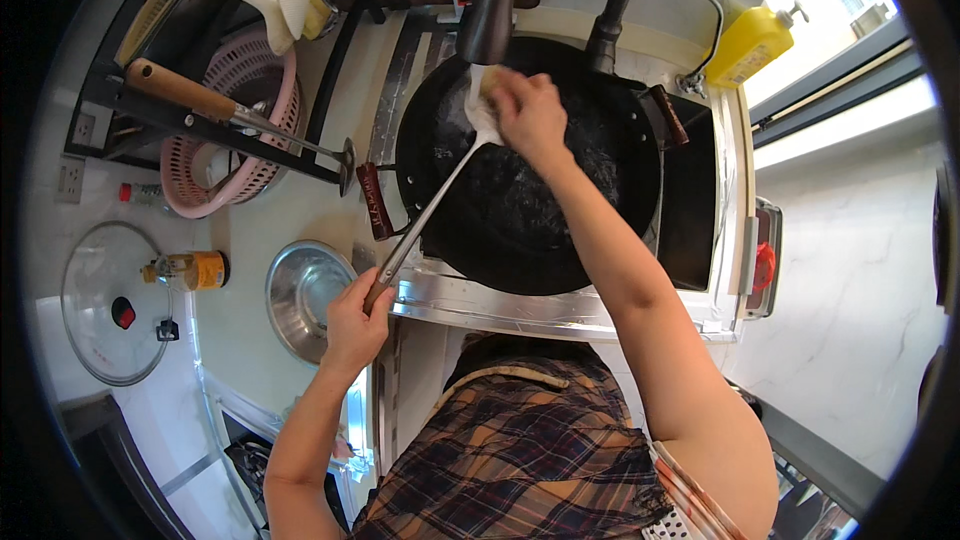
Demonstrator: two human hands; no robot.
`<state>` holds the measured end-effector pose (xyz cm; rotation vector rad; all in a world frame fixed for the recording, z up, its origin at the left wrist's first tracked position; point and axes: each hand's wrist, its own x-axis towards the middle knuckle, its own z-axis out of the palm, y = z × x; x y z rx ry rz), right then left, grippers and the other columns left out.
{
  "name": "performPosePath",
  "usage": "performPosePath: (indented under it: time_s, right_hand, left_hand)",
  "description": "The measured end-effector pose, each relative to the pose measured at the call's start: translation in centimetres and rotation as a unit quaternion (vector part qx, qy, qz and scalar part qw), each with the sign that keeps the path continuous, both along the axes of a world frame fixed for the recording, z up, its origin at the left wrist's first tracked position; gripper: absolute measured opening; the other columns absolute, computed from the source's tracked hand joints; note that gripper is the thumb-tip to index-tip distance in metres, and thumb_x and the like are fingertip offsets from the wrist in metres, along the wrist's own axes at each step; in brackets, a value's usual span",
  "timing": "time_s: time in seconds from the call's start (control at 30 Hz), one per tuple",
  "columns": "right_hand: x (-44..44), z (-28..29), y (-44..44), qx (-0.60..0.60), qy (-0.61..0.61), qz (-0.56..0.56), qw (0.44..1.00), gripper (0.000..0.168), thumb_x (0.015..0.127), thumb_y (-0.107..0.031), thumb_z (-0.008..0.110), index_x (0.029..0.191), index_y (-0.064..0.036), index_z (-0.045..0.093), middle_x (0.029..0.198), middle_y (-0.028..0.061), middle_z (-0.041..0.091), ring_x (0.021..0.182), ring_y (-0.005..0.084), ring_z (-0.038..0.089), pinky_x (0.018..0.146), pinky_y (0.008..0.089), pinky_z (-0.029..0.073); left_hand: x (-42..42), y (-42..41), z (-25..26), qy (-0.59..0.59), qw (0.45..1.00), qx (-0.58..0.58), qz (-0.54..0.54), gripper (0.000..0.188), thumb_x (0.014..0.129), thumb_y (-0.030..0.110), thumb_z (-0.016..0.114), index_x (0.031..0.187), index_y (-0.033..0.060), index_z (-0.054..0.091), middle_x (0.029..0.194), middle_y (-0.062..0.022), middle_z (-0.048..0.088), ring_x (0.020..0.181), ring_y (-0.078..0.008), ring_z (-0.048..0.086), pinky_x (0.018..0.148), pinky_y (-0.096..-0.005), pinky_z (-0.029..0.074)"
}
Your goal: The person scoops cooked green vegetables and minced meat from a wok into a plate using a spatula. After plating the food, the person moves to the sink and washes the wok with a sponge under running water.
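My left hand [356, 322] grips the brown handle of a long metal cooking utensil [431, 210]. Its shaft slants up over a large black wok [510, 255]; the pale, wet-looking working end lies mostly behind my right hand, so its shape is unclear. My right hand [532, 116], slightly blurred, presses a small yellowish sponge or pad [491, 79] against that end. Directly above hangs the dark spout of a faucet [487, 30], with a white stream seeming to run from it. Water ripples inside the wok, whose two side handles are reddish brown.
A steel bowl [307, 300] stands left of the wok. Behind it are a pink basket [187, 191] and a rack holding a wooden-handled ladle [187, 94]. Further left are a glass lid [112, 345] and a bottle [202, 270]. A yellow pump bottle [750, 45] stands back right.
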<state>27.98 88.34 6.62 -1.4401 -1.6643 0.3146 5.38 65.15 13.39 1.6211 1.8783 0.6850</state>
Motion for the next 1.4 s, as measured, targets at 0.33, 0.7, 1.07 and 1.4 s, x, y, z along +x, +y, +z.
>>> performPosePath:
  time_s: [0.33, 0.7, 1.07, 1.4]
  right_hand:
    - [-6.2, 0.9, -8.9, 0.021, 0.067, 0.124, 0.99, 0.01, 0.078, -0.009, 0.06, 0.088, -0.006, 0.061, 0.087, 0.0132, 0.05, 0.078, 0.0323, 0.054, 0.064, 0.0408, 0.049]
    - [8.5, 1.0, -8.6, -0.098, 0.129, 0.029, 0.986, 0.025, 0.086, -0.015, 0.059, 0.109, -0.004, 0.059, 0.091, 0.0135, 0.057, 0.085, 0.0261, 0.056, 0.076, 0.0333, 0.046]
    - [26.5, -3.2, 3.7, -0.341, 0.059, -0.095, 0.933, 0.063, 0.077, -0.037, 0.065, 0.125, 0.0, 0.045, 0.11, 0.0199, 0.058, 0.098, 0.0272, 0.058, 0.085, 0.0353, 0.045]
    - [26.0, -5.5, 4.0, -0.329, -0.012, -0.023, 0.944, 0.053, 0.079, -0.035, 0.063, 0.121, -0.006, 0.046, 0.1, 0.018, 0.062, 0.092, 0.0317, 0.06, 0.08, 0.0391, 0.047]
  left_hand:
    - [2.7, 3.2, -0.6, -0.02, 1.0, 0.016, -0.002, 0.031, 0.081, 0.011, 0.062, 0.109, -0.0033, 0.058, 0.074, -0.0127, 0.061, 0.064, -0.0136, 0.056, 0.06, -0.0276, 0.045]
    - [0.0, 5.1, 0.6, 0.015, 0.999, -0.029, 0.024, 0.031, 0.078, 0.02, 0.066, 0.097, -0.002, 0.058, 0.068, -0.0135, 0.057, 0.06, -0.0245, 0.055, 0.058, -0.0344, 0.044]
    - [-2.9, 11.1, -3.4, 0.046, 0.994, 0.021, 0.095, 0.06, 0.076, 0.033, 0.07, 0.118, -0.006, 0.053, 0.076, -0.0118, 0.065, 0.066, -0.0145, 0.058, 0.065, -0.0271, 0.047]
    - [-0.3, 11.0, -4.0, 0.093, 0.989, 0.042, 0.11, 0.055, 0.074, 0.021, 0.068, 0.121, -0.0009, 0.048, 0.077, -0.0105, 0.064, 0.067, -0.0196, 0.061, 0.065, -0.0311, 0.048]
